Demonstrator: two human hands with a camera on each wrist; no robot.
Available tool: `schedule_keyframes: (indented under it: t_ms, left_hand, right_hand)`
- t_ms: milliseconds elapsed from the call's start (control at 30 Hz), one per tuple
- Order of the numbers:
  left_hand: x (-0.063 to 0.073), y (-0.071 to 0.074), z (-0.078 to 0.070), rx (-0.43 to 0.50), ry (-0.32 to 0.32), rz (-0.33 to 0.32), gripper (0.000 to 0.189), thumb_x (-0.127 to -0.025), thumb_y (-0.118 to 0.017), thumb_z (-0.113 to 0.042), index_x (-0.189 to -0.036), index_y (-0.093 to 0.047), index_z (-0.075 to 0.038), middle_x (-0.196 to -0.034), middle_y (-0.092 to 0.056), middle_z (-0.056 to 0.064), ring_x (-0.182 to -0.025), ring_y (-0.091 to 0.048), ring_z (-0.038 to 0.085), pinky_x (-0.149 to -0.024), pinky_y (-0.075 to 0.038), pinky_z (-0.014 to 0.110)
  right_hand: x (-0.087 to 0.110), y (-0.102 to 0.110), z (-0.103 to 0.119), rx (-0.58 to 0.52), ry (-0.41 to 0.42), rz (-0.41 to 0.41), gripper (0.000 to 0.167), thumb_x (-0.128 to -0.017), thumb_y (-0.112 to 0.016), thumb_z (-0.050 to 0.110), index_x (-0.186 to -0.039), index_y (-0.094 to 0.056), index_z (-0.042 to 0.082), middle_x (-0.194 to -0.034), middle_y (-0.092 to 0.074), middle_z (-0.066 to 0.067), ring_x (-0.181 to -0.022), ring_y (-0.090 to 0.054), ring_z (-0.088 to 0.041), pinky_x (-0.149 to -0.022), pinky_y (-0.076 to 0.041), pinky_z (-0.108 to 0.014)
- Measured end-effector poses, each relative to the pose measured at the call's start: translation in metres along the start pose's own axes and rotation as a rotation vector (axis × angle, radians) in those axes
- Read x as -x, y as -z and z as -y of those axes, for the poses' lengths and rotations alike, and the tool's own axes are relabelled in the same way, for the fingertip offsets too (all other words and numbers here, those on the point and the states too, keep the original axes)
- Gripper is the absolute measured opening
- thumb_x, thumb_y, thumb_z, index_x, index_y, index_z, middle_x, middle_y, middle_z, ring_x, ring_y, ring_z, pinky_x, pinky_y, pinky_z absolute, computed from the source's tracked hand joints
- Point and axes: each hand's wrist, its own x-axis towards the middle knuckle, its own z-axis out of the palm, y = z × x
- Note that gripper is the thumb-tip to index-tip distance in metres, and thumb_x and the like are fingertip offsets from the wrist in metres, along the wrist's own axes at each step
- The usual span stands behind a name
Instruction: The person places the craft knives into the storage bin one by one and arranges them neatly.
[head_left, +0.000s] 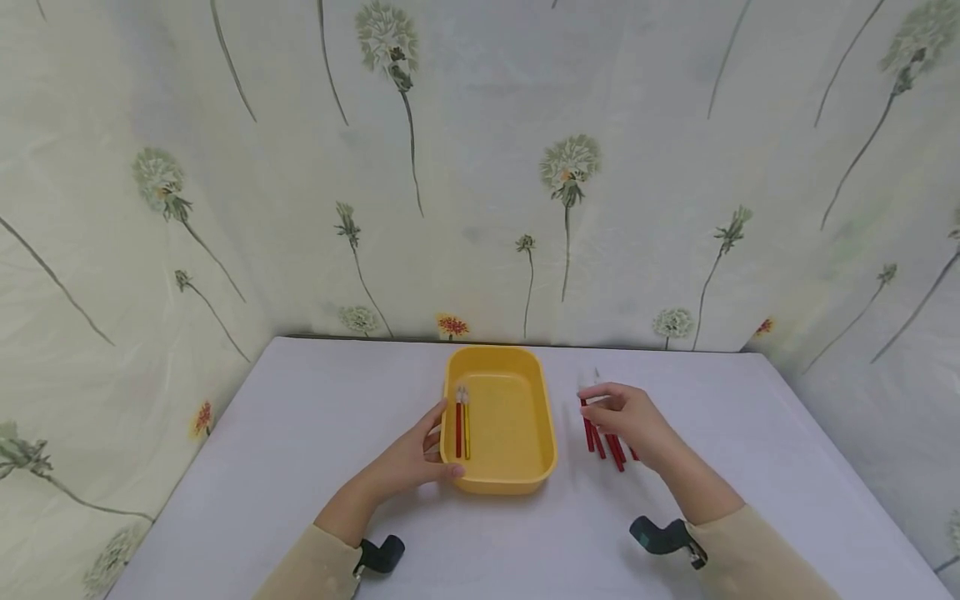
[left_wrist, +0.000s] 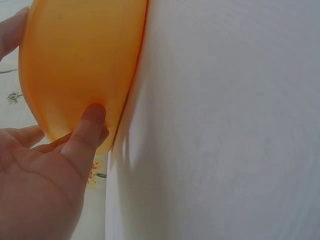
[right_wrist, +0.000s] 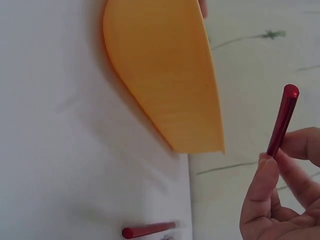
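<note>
A yellow plastic tray (head_left: pixel 551 417) stands mid-table. My left hand (head_left: pixel 408 454) grips its near left corner, thumb on the front rim and fingers along the left side; in the left wrist view the thumb (left_wrist: pixel 90 125) presses the outer wall. Inside, along the left wall, lie a red pen-like stick (head_left: pixel 458 429) and a yellow one (head_left: pixel 467 429), both with pale ends. Right of the tray, my right hand (head_left: pixel 633 421) pinches a shiny red pen-like stick (right_wrist: pixel 283 120) between thumb and fingers. Several more red sticks (head_left: pixel 615 454) are under that hand, partly hidden by it.
The white table (head_left: pixel 345 367) ends at a back edge against a hanging cloth (head_left: pixel 480 167) printed with dandelions. Cloth also hangs at both sides. A dark wrist camera (head_left: pixel 382 554) sits by the left sleeve, another wrist camera (head_left: pixel 660 536) by the right.
</note>
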Motion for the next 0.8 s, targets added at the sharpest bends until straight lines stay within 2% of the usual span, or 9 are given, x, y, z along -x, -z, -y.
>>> schedule_keyframes:
  t_ms: [267,433,667,800]
  left_hand:
    - [-0.001,0.0,0.001,0.022,-0.007,0.017,0.113,-0.08,-0.086,-0.032,-0.163,-0.01,-0.022,-0.166,-0.02,0.009,-0.139,-0.046,0.029,-0.109,-0.042,0.044]
    - [-0.001,0.0,0.0,0.013,0.002,0.009,0.113,-0.079,-0.086,-0.034,-0.162,-0.011,-0.024,-0.166,-0.02,0.009,-0.137,-0.048,0.03,-0.108,-0.044,0.044]
    - [0.0,-0.001,-0.001,0.012,0.011,0.001,0.112,-0.08,-0.087,-0.033,-0.162,-0.011,-0.025,-0.165,-0.022,0.01,-0.134,-0.051,0.03,-0.107,-0.045,0.044]
    - [-0.001,-0.001,0.0,0.022,0.01,0.001,0.111,-0.08,-0.087,-0.032,-0.162,-0.012,-0.026,-0.165,-0.022,0.01,-0.133,-0.052,0.03,-0.107,-0.046,0.043]
  right_hand:
    - [-0.005,-0.015,0.013,-0.023,0.012,0.028,0.035,-0.095,-0.071,0.026,-0.127,-0.066,0.013,-0.115,-0.07,-0.013,-0.103,-0.064,-0.037,-0.092,-0.056,-0.046]
    - [-0.011,-0.028,0.022,-0.03,0.025,0.042,0.033,-0.095,-0.07,0.025,-0.126,-0.067,0.013,-0.108,-0.071,-0.008,-0.101,-0.065,-0.035,-0.094,-0.055,-0.048]
    - [-0.019,-0.048,0.032,-0.106,0.042,0.061,0.03,-0.094,-0.07,0.015,-0.123,-0.068,0.006,-0.102,-0.071,-0.01,-0.091,-0.066,-0.023,-0.086,-0.059,-0.037]
    - [-0.023,-0.058,0.038,-0.121,0.041,0.069,0.031,-0.094,-0.07,0.013,-0.124,-0.068,0.005,-0.102,-0.071,-0.009,-0.089,-0.065,-0.022,-0.083,-0.059,-0.032]
